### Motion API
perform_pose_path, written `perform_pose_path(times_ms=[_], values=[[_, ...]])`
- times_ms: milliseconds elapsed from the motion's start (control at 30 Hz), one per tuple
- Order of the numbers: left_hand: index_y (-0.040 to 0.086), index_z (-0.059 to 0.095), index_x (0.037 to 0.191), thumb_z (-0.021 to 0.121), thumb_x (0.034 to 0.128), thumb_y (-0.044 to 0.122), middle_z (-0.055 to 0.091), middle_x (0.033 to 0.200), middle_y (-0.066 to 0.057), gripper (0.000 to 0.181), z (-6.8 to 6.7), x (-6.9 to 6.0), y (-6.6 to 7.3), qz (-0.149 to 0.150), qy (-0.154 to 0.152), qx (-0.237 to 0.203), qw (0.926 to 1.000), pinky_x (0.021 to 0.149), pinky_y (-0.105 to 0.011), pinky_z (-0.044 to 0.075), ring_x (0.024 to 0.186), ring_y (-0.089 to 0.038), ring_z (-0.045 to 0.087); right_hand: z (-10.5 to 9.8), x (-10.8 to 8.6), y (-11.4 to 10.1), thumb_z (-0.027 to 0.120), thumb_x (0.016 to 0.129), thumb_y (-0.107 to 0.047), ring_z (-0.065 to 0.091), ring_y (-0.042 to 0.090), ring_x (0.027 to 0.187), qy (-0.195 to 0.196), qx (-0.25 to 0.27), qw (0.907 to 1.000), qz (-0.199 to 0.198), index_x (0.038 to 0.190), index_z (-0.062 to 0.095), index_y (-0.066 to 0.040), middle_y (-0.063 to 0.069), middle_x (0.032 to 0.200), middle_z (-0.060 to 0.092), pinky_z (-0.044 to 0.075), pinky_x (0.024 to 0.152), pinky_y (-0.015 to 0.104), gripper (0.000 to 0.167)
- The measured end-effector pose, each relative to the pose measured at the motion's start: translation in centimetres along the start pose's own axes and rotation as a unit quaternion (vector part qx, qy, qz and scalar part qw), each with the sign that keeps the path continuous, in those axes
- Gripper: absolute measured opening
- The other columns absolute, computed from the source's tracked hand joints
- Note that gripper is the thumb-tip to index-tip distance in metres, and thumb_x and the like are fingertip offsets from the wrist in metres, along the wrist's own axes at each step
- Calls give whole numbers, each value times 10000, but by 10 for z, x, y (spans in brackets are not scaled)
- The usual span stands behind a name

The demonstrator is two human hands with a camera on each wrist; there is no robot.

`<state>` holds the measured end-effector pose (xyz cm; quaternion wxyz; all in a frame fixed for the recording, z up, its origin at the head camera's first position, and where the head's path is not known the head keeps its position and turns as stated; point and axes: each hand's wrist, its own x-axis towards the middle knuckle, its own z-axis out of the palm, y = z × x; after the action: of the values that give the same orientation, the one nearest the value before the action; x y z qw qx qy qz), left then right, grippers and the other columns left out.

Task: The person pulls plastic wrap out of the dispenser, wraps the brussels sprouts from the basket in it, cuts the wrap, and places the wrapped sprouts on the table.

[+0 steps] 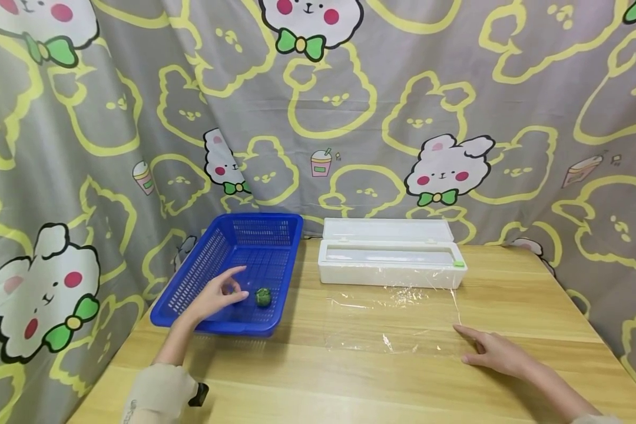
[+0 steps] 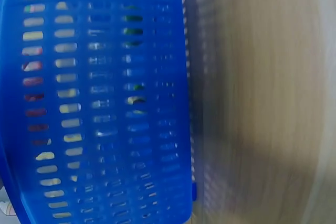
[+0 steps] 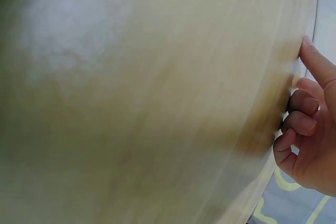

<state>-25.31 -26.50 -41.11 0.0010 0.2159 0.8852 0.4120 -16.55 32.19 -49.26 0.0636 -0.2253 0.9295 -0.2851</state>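
Note:
My left hand [image 1: 215,299] is over the front of a blue plastic basket [image 1: 288,259], its thumb and index finger curved and apart. Close to the thumb lies a small, round, dark green thing [image 1: 263,297] inside the basket. A second bit of green shows faintly by the fingers, mostly hidden. Through the basket's slotted wall [image 2: 100,87], green patches appear in the left wrist view. A sheet of clear cling film [image 1: 371,330] extends from a white dispenser box [image 1: 392,277] onto the table. At the film's right edge, my right hand [image 1: 500,355] touches down with an extended index finger [image 3: 317,61]; its other fingers are bent.
The dispenser's lid [image 1: 387,228] stands raised at the back, and a green tab [image 1: 458,264] sits at its right end. A patterned curtain [image 1: 350,118] hangs behind the wooden table [image 1: 535,306]. The basket stands left of the dispenser.

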Motion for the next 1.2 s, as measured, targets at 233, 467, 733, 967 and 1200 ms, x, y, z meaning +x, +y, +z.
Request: perform_pose_path(times_ms=[233, 467, 733, 967, 1200], values=[[-38, 424, 1298, 696, 799, 161, 548, 752, -46, 603, -11, 4, -12, -171, -185, 637, 9977, 547, -241, 399, 613, -136, 475, -2, 2, -3, 646, 823, -322, 218, -13, 494, -71, 78, 9999, 37, 1288, 416, 93, -133, 561, 272, 270, 485, 196, 664], [-68, 419, 1279, 719, 776, 165, 554, 742, -48, 630, -15, 8, -28, -231, -384, 1154, 9923, 570, -273, 395, 629, -140, 471, -4, 3, -2, 645, 827, -309, 212, -21, 507, -68, 48, 9999, -66, 1277, 422, 102, -141, 568, 253, 282, 516, 189, 649], [-78, 394, 1302, 725, 761, 271, 630, 839, -138, 724, -11, 16, -38, -700, -1055, 1554, 9797, 718, -413, 477, 772, -230, 586, -6, 1, 2, 634, 835, -320, 223, -24, 487, -204, 145, 9997, 44, 1290, 403, 110, -144, 552, 282, 279, 494, 199, 667], [-56, 373, 1328, 728, 762, 282, 590, 1072, -264, 748, -7, 21, -41, -1252, -1621, 1863, 9609, 866, -515, 421, 1001, -391, 556, -4, 0, 1, 628, 835, -337, 247, -23, 497, -266, 184, 9994, 146, 1295, 399, 103, -135, 567, 319, 281, 480, 198, 677], [-10, 426, 1313, 724, 770, 232, 400, 1323, -299, 665, -2, 26, -45, -1467, -1928, 2133, 9465, 964, -593, 287, 1225, -500, 317, -3, 1, 1, 627, 836, -338, 244, -21, 500, -227, 190, 9994, 180, 1296, 406, 93, -132, 569, 316, 272, 479, 199, 668]])
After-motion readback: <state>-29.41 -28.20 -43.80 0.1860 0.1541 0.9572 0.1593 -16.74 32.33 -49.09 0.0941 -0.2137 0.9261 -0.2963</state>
